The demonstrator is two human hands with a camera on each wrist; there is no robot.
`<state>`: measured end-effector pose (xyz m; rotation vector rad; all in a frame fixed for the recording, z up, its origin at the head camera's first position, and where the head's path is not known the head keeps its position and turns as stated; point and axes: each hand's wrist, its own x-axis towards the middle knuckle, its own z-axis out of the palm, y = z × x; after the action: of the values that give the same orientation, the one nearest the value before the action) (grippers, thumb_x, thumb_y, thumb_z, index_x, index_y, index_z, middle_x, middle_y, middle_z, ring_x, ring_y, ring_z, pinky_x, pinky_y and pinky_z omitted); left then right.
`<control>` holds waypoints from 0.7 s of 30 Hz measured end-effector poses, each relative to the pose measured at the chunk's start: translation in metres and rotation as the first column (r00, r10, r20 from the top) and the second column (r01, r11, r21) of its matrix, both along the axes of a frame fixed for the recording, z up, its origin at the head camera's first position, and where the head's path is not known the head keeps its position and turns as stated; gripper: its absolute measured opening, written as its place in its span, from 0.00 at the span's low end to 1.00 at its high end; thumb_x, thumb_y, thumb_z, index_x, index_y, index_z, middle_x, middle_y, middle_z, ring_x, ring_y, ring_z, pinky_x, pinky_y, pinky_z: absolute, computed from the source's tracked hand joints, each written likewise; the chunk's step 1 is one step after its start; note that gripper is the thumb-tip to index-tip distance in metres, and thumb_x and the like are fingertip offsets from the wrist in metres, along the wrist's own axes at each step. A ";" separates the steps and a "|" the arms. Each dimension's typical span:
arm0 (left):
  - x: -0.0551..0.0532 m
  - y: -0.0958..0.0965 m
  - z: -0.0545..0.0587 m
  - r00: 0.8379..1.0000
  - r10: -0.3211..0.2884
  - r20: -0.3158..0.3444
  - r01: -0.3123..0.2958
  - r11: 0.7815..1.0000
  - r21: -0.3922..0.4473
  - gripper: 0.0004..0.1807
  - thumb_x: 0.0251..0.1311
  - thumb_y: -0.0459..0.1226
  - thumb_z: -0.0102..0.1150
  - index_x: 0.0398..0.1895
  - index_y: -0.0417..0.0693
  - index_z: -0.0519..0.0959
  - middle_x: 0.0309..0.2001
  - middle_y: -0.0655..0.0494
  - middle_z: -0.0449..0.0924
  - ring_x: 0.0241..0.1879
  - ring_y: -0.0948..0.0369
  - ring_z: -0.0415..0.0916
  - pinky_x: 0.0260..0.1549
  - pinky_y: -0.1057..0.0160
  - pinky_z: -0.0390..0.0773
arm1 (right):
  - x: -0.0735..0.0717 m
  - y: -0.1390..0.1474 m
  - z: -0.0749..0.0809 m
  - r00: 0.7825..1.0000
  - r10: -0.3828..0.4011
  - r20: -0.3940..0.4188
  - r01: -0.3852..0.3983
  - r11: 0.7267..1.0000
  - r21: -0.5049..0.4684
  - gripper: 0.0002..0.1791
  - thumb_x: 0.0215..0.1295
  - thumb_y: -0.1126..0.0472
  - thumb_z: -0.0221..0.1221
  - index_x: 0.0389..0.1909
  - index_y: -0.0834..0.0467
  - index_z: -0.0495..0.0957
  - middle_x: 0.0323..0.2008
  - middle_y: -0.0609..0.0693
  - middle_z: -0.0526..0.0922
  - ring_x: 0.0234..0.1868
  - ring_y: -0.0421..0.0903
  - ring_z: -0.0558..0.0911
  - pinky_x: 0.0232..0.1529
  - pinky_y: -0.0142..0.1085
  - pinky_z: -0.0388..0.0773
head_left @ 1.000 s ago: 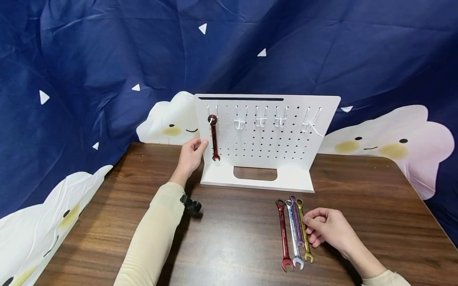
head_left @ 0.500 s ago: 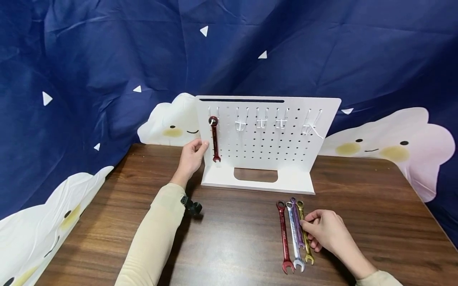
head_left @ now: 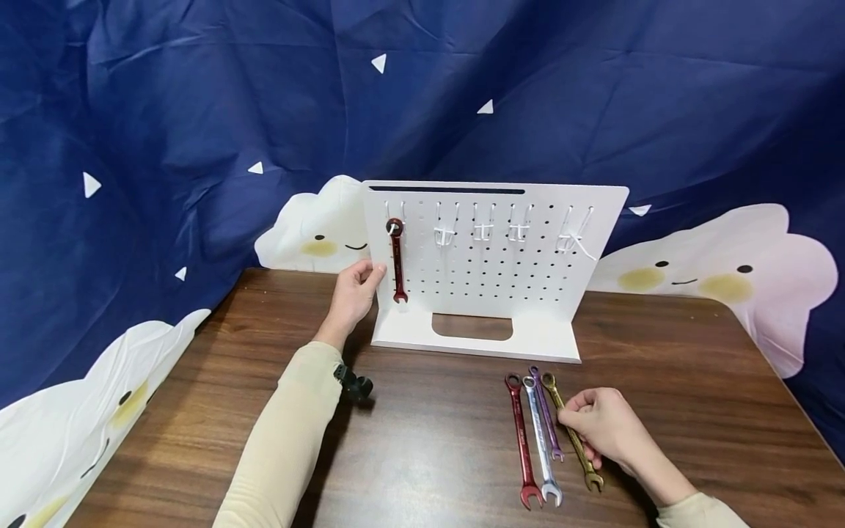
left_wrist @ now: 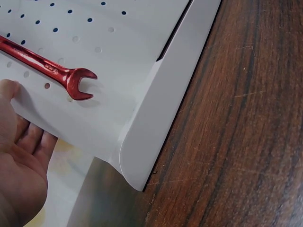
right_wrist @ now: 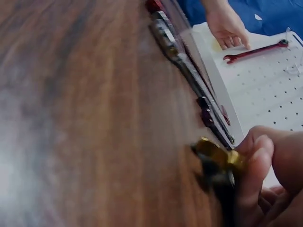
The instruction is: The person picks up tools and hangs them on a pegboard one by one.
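R hand pinching gold wrench, blurry; other wrenches on tbl; L hand at pegbd edge nr red wrench.

One arm out, one held closer: the left arm, in a cream sleeve, reaches far forward, its left hand gripping with the thumb in front and the fingers behind, its palm showing in the left wrist view. The right hand, nearer the body, is angled inward with its back uppermost, pinching between thumb and index finger, the bare right wrist emerging from a matching cuff.
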<state>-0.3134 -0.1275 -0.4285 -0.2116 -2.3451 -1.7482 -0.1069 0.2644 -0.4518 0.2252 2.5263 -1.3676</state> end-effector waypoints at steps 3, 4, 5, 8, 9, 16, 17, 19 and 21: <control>0.000 0.000 0.000 1.000 -0.004 0.001 0.004 1.000 0.003 0.15 0.80 0.40 0.61 0.48 0.34 0.86 0.37 0.40 0.87 0.36 0.64 0.74 0.44 0.66 0.73 | 0.000 0.004 -0.001 1.000 0.024 0.003 -0.024 0.998 -0.054 0.06 0.65 0.68 0.62 0.38 0.68 0.79 0.11 0.47 0.73 0.09 0.40 0.73 0.12 0.40 0.78; 0.000 0.000 0.000 1.000 -0.004 0.001 0.004 1.000 0.004 0.15 0.80 0.40 0.61 0.48 0.34 0.86 0.36 0.40 0.87 0.36 0.64 0.74 0.43 0.66 0.73 | 0.001 0.005 -0.001 1.000 0.027 0.005 -0.027 0.997 -0.069 0.07 0.66 0.67 0.62 0.39 0.69 0.79 0.12 0.47 0.73 0.09 0.39 0.73 0.12 0.40 0.77; 0.000 0.000 0.000 1.000 -0.002 0.002 0.002 1.000 0.004 0.15 0.80 0.40 0.61 0.47 0.34 0.86 0.36 0.41 0.87 0.36 0.63 0.73 0.43 0.66 0.73 | 0.001 0.006 -0.001 0.999 0.033 0.005 -0.032 0.996 -0.081 0.07 0.67 0.67 0.62 0.39 0.69 0.79 0.12 0.46 0.73 0.09 0.39 0.74 0.12 0.40 0.77; 0.001 0.000 -0.001 1.000 0.002 0.005 -0.002 1.000 -0.002 0.15 0.80 0.40 0.60 0.48 0.34 0.86 0.36 0.41 0.86 0.36 0.64 0.73 0.43 0.66 0.72 | 0.002 0.009 -0.001 0.999 0.035 0.009 -0.034 0.993 -0.114 0.08 0.70 0.66 0.63 0.40 0.69 0.79 0.13 0.46 0.73 0.10 0.39 0.74 0.13 0.39 0.77; 0.001 0.000 -0.001 1.000 0.002 0.006 -0.002 1.000 -0.003 0.15 0.80 0.40 0.60 0.48 0.34 0.86 0.36 0.40 0.86 0.36 0.64 0.73 0.43 0.66 0.73 | 0.002 0.009 -0.001 0.999 0.034 0.010 -0.032 0.992 -0.123 0.08 0.70 0.66 0.62 0.41 0.69 0.80 0.13 0.47 0.73 0.10 0.39 0.74 0.13 0.38 0.77; 0.000 0.000 -0.002 1.000 -0.002 0.008 0.003 1.000 -0.015 0.15 0.80 0.40 0.60 0.49 0.34 0.86 0.38 0.38 0.86 0.37 0.63 0.73 0.45 0.65 0.73 | 0.005 0.013 0.005 0.999 0.012 -0.039 -0.016 0.994 -0.111 0.07 0.70 0.66 0.63 0.40 0.69 0.82 0.16 0.46 0.74 0.13 0.39 0.73 0.14 0.36 0.76; 0.000 0.000 -0.002 1.000 -0.002 0.007 0.002 1.000 -0.015 0.15 0.80 0.41 0.60 0.49 0.34 0.86 0.38 0.39 0.86 0.37 0.63 0.73 0.44 0.65 0.73 | 0.006 0.013 0.006 0.998 0.016 -0.054 -0.021 0.994 -0.106 0.07 0.70 0.66 0.64 0.40 0.69 0.83 0.17 0.47 0.75 0.14 0.40 0.74 0.15 0.36 0.76; -0.001 0.000 -0.002 1.000 0.000 0.005 0.001 1.000 -0.013 0.15 0.80 0.41 0.60 0.49 0.35 0.86 0.38 0.40 0.86 0.38 0.62 0.73 0.45 0.64 0.73 | 0.006 0.014 0.008 0.997 0.026 -0.078 -0.034 0.994 -0.100 0.07 0.70 0.67 0.64 0.39 0.70 0.83 0.19 0.47 0.76 0.16 0.41 0.75 0.18 0.37 0.78; -0.001 -0.001 -0.002 1.000 0.000 0.005 0.000 1.000 -0.005 0.15 0.80 0.40 0.60 0.49 0.34 0.86 0.38 0.40 0.86 0.38 0.62 0.73 0.45 0.64 0.73 | 0.006 0.015 0.009 0.995 0.040 -0.095 -0.050 0.993 -0.105 0.07 0.70 0.68 0.63 0.40 0.70 0.83 0.21 0.47 0.78 0.18 0.41 0.77 0.21 0.38 0.81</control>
<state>-0.3143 -0.1283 -0.4301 -0.2088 -2.3529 -1.7452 -0.1012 0.2792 -0.4432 0.0849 2.5049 -1.5239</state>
